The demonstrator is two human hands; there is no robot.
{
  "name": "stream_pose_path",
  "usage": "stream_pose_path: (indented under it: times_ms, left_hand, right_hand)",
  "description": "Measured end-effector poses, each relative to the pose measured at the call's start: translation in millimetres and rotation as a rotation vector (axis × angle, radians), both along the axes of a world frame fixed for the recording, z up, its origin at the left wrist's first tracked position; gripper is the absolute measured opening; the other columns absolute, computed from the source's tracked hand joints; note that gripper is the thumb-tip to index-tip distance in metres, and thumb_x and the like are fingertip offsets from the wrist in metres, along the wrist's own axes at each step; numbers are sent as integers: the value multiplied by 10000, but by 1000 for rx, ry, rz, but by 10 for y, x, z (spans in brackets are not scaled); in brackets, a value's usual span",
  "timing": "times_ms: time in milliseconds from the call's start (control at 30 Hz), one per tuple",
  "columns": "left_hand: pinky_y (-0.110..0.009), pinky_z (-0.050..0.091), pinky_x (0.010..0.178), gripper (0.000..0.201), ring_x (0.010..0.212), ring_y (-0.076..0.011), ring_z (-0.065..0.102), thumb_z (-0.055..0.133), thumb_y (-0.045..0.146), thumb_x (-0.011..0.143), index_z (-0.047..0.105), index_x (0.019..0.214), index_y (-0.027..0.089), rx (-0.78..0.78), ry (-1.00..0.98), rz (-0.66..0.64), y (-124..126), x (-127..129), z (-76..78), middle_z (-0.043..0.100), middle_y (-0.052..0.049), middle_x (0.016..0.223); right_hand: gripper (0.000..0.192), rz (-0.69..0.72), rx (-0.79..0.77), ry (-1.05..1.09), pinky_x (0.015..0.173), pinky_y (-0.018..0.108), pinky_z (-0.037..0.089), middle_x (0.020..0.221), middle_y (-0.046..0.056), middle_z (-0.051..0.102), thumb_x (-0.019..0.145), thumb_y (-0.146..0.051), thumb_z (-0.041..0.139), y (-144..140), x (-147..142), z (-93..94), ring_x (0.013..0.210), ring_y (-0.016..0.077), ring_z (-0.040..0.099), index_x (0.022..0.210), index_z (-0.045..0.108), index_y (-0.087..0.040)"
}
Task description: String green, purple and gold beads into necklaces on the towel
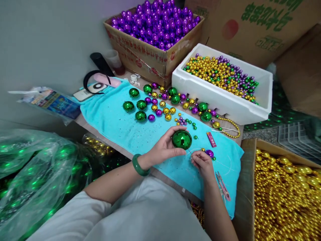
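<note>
My left hand [168,144] is closed around a large shiny green ball [182,139] above the turquoise towel [112,120]. Between the thumb and fingers of my right hand [201,162] is a thin needle [190,152], its tip at the lower right of the ball. A pale thread [229,164] curves over the towel to the right. Just beyond my right hand lie a purple bead [209,153] and small gold and green beads. Pink-handled thread snips [223,187] rest beside my right forearm. Past my left hand, loose green balls [140,115] sit near purple and gold beads [158,112].
A strung bead garland [185,105] runs along the towel's back edge. Behind it stand a white foam box [218,102] of small beads and a carton [145,57] of purple balls. A carton [247,187] of gold beads is at right. A small pink packet [211,139] lies nearby.
</note>
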State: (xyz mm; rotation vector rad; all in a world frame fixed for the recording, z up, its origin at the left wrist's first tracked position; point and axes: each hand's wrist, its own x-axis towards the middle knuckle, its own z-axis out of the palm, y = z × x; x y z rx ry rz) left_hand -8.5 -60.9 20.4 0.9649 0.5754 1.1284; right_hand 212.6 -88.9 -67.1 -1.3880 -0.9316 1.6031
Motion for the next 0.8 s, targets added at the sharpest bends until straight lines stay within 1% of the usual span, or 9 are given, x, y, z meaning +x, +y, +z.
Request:
stream_pose_path:
  times_ms: [100, 233, 400, 533, 633, 800]
  left_hand:
    - [-311, 506, 841, 588, 990, -189, 615, 823, 247, 700, 556, 1223, 274, -79, -56, -51, 3, -4, -12, 574, -57, 1177]
    - [-347, 508, 871, 577, 950, -187, 644, 804, 260, 727, 548, 1243, 281, -139, -129, -32, 18, -6, -73, 597, -39, 1099]
    - [-362, 483, 922, 595, 995, -196, 638, 809, 209, 713, 549, 1241, 298, -110, -127, -2, 19, -1, -105, 597, -29, 1129]
    - [-406, 455, 983, 613, 1080, -228, 606, 821, 231, 700, 549, 1246, 300, -100, -106, -3, -2, 0, -104, 573, -51, 1238]
    - [-416, 450, 994, 627, 1107, -240, 595, 822, 226, 697, 541, 1252, 299, -90, -97, -6, -19, 0, -96, 562, -61, 1277]
    - [-402, 455, 986, 637, 1121, -241, 588, 825, 206, 691, 540, 1252, 304, -81, -76, -25, -31, -5, -65, 547, -61, 1307]
  right_hand:
    - [287, 5, 18, 7, 389, 182, 296, 512, -2, 583, 618, -423, 794, -4, -1, 7, 421, 80, 441, 693, 662, -179]
    - [285, 14, 38, 8, 392, 186, 301, 507, -1, 581, 636, -425, 784, -3, 7, 7, 422, 84, 446, 693, 658, -177]
    - [286, 15, 42, 3, 387, 186, 288, 510, -2, 579, 651, -432, 772, -6, -6, -6, 413, 80, 434, 699, 655, -176]
    - [277, 9, 31, 3, 398, 191, 301, 518, -1, 583, 651, -426, 772, 5, -23, -9, 424, 84, 440, 708, 658, -181]
    - [275, 15, 27, -5, 396, 195, 301, 524, -2, 585, 653, -428, 770, 15, -24, -16, 426, 85, 436, 718, 659, -185]
    - [276, 18, 39, -8, 390, 191, 300, 521, -8, 582, 653, -429, 774, 19, -9, -32, 419, 81, 435, 718, 658, -188]
